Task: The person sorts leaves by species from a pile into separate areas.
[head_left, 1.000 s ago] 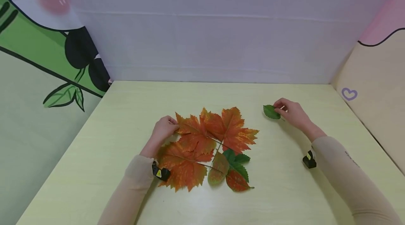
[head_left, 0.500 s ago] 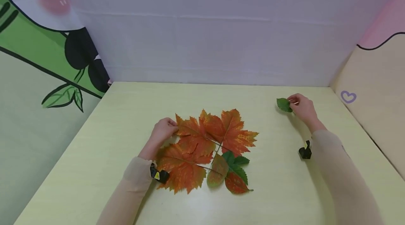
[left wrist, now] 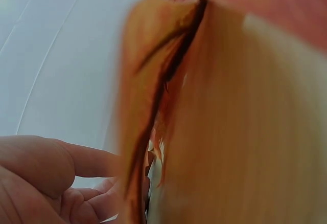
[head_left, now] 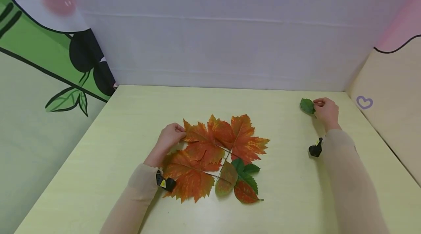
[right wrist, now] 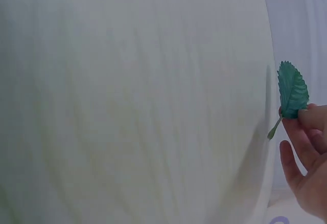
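Currently both hands are at work over the pale wooden table [head_left: 131,117], well apart. Right hand [head_left: 326,111]: near the far right corner, thumb and fingertips brought together on a loose green leaf [head_left: 307,106], pinching it at the base. Right wrist view shows this leaf upright, toothed edge up, short stem slanting down past the fingers; little finger stands away from the grip. Leaf is held off the surface, its shadow on the wood nearby.

Left hand [head_left: 170,137]: at the left tip of the upper left orange leaf [head_left: 200,135], fingers curled in, thumb and fingertips meeting on its edge. Left wrist view has foliage, large and blurred, in front of the fingertips, so the exact contact is hidden there.

Around it, a spread of leaves lies on the wood. Upper right orange leaf [head_left: 245,135] adjoins the pinched one; lower orange leaf [head_left: 189,179] lies nearest the left wrist. Thin dark stems cross toward the middle. Right of these: a mottled green-brown leaf [head_left: 227,181], a dark green leaf cluster [head_left: 246,173] touching it, and a red leaf [head_left: 245,192] partly under the cluster.

Beyond the far edge, a creased pale backdrop [head_left: 210,51]; on the right panel, a purple heart [head_left: 364,102].
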### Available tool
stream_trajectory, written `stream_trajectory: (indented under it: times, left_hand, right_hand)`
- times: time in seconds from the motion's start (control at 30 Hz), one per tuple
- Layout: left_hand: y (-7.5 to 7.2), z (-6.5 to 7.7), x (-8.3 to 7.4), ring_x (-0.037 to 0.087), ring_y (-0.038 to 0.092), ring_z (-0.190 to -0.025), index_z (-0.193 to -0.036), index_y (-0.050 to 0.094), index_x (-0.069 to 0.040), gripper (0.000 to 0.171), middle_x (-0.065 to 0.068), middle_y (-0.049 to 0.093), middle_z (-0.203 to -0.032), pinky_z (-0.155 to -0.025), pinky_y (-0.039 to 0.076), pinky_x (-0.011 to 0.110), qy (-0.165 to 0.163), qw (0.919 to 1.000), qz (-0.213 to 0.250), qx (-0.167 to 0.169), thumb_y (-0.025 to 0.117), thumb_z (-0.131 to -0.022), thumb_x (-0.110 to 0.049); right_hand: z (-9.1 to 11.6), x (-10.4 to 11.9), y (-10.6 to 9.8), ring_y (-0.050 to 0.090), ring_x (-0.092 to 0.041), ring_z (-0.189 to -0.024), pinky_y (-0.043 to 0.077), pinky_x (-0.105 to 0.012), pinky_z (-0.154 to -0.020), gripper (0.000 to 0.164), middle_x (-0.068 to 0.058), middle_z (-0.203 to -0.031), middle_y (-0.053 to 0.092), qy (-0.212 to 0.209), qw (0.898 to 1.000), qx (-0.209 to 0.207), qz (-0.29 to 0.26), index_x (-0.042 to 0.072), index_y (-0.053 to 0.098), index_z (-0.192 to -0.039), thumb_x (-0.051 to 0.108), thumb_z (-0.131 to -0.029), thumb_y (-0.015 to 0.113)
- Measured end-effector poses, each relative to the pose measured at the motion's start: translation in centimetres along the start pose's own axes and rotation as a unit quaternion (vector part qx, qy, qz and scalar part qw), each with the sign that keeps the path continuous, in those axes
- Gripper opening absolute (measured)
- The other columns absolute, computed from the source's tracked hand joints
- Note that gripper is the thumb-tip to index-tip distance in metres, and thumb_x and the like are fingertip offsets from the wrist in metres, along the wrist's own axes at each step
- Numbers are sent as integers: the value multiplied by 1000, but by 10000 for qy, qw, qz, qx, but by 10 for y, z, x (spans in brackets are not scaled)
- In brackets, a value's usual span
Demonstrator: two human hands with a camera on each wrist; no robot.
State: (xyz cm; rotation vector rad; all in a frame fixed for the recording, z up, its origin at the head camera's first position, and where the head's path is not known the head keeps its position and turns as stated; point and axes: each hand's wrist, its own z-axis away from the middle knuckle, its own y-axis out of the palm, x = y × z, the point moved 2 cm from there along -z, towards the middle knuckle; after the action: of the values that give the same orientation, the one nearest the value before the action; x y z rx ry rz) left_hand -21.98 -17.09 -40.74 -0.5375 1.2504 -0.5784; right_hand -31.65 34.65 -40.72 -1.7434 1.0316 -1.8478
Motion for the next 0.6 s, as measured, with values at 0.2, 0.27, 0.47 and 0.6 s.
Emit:
stream_trajectory:
  times: [0.2,0.27,0.47,0.6]
  left_hand:
    - [4,3,5,20,51,-67,-98,56,-1,18,12,58,-90,-60,43,28,-69,9999,35,86,57,-87,-14]
    - [4,3,5,20,51,-68,-98,56,-1,17,12,58,-91,-60,42,28,-84,9999,57,98,56,-87,-15]
    - [5,5,6,20,52,-67,-98,55,-1,17,12,59,-89,-59,42,28,-47,9999,73,112,56,-87,-14]
    - [5,5,6,20,52,-68,-98,55,-1,17,13,59,-90,-60,43,28,-46,9999,80,132,56,-87,-13]
  right_hand:
    - [0,-16,0,40,-40,-116,33,-48,-96,37,-25,-121,51,359,9989,-23,-287,-5,48,-125,14,-95,38]
    - [1,-19,-1,38,-41,-118,31,-50,-97,38,-26,-122,50,474,9983,-55,-336,-5,47,-126,15,-95,38]
    - [-2,-28,-2,43,-40,-113,28,-49,-97,36,-24,-115,56,659,9963,-433,-343,-5,51,-122,10,-92,41]
    - [-1,-33,-1,44,-38,-110,31,-48,-96,36,-23,-115,56,751,9952,-497,-380,-5,51,-122,10,-92,42]
